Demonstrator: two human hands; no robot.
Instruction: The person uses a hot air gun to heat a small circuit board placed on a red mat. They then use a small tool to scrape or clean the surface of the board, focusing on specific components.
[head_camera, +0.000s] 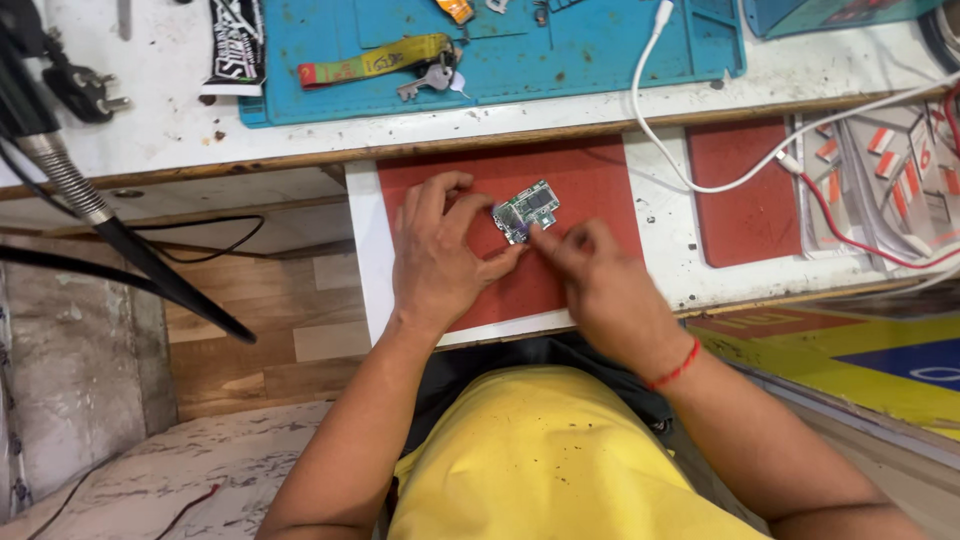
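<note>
While the left hand pinches the small circuit board over the red mat, right hand fingertips press its edge. Board could slip or flex if pressure goes uneven. White cable right of mat may snag.

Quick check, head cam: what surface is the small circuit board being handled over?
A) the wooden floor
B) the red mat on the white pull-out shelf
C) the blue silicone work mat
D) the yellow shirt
B: the left hand and right hand hold the small circuit board over the red mat, while the blue work mat lies farther back on the bench.
</note>
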